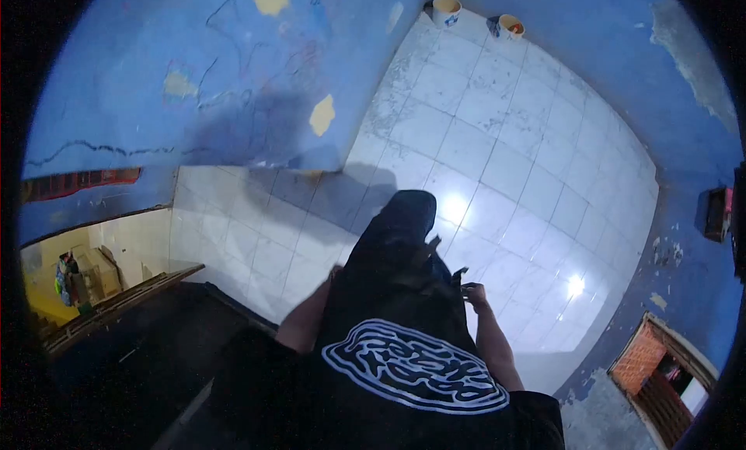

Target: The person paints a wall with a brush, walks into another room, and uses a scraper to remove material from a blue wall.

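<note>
Below me hangs my black shirt with a white printed emblem point(416, 366). A long piece of black cloth point(396, 244) stretches forward from it over the floor; whether it is worn or held I cannot tell. Two short black straps point(434, 246) stick out along its right side. My right hand point(473, 294) is at that side, its fingers closed at the end of the nearer strap. On the other side my left forearm point(305, 322) runs up against the black cloth, which hides the left hand's fingers.
White tiles cover the floor point(497, 162). Two pale buckets point(447, 12) stand in the far corner. A blue wall point(256, 69) with peeling patches juts out ahead on the left. At left is a dark, wood-edged surface point(132, 364); at lower right, a window opening point(660, 380).
</note>
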Demonstrator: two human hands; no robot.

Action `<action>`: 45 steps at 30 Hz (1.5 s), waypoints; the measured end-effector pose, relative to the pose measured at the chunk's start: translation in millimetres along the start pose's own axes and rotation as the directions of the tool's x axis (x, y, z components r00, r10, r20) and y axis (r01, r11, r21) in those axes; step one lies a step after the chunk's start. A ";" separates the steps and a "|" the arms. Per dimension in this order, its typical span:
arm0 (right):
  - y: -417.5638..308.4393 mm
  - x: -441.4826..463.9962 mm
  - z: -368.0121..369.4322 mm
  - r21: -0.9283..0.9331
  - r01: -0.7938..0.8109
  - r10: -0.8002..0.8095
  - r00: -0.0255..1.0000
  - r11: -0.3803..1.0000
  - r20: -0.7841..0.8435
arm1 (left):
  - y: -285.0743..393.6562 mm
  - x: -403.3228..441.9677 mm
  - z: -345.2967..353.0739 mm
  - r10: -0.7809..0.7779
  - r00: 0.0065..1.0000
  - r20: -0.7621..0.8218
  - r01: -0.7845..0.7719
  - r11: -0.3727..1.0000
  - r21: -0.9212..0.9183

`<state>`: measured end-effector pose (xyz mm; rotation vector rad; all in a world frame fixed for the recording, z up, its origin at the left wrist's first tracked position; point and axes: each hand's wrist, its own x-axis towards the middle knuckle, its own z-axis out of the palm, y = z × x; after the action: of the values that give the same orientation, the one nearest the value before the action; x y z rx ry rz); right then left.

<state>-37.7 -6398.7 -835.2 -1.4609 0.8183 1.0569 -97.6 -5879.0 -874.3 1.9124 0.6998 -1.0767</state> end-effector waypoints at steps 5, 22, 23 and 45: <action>-139.5 61.9 -123.9 -0.192 0.172 -0.203 0.967 0.966 -0.155 | 74.5 -10.6 62.8 -0.064 0.996 -0.061 0.059 0.994 -0.092; -367.8 141.7 -303.5 -0.320 0.341 -0.377 0.925 0.884 -0.057 | 633.2 170.9 -58.7 -0.133 0.985 0.107 0.137 0.990 -0.031; -364.9 162.7 -315.4 -0.424 0.269 -0.335 0.938 0.865 -0.087 | 658.1 169.4 -48.0 -0.134 0.974 0.185 0.123 0.990 0.073; -749.5 303.6 -418.6 -0.605 -0.309 0.578 0.752 0.734 0.317 | 732.2 158.7 221.5 -0.481 0.821 -0.307 -0.081 0.435 -0.897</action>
<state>830.7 -6672.5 -841.4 -1.3325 0.5437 2.0760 448.0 -6433.5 -802.0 1.1168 1.5092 -0.1025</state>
